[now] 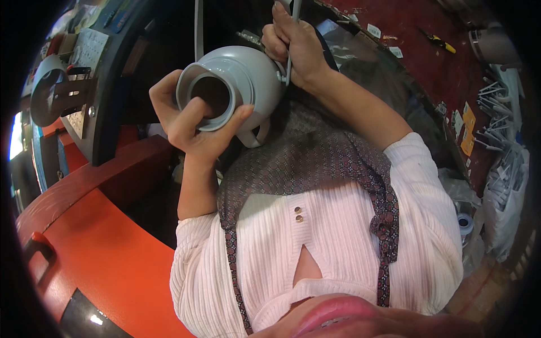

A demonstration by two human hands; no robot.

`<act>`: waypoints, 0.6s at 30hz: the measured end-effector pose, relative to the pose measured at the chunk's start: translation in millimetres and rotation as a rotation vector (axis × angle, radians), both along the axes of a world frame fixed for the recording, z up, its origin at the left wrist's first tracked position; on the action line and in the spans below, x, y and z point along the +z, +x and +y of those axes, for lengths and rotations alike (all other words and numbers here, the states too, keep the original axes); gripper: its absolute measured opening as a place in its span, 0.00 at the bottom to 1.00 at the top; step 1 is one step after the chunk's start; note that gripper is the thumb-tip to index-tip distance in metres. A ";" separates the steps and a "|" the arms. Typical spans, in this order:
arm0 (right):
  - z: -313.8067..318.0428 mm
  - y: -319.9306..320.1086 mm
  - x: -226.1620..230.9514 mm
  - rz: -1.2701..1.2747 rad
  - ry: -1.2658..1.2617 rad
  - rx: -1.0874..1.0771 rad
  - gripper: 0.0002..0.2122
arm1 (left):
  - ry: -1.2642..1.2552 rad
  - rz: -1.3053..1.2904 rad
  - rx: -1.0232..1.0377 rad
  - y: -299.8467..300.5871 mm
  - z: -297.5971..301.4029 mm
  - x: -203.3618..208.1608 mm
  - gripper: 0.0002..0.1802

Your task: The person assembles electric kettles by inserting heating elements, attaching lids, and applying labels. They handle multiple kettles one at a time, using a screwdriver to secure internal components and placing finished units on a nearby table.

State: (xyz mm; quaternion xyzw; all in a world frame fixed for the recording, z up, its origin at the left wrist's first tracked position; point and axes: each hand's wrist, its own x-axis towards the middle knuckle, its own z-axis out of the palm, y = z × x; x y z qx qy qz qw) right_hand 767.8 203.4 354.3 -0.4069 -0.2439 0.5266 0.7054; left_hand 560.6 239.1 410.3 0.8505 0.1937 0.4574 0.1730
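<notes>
A light grey rounded pot [248, 65] with a round open mouth is tilted toward me, its inside dark. My left hand [197, 135] is closed on the rim of the mouth, with a finger bent inside and the thumb on the outer edge. A grey bail handle [289, 62] joins the pot's right side and rises out of the picture. Around that handle, close to the joint, my right hand [304, 53] is wrapped. A small grey loop handle [253, 138] shows below the pot, above my patterned apron [287, 163].
On the dark red worktop [389, 17] at the right lie a yellow-and-black hand tool [441, 43] and several labels. A bag of grey plastic parts [499, 191] hangs beyond it. An orange machine panel [112, 265] fills the lower left.
</notes>
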 end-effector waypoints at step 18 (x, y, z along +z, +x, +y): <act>5.7 31.9 -3.4 -0.219 -0.047 0.163 0.15 | -0.459 -0.262 0.131 26.6 46.2 -43.4 0.33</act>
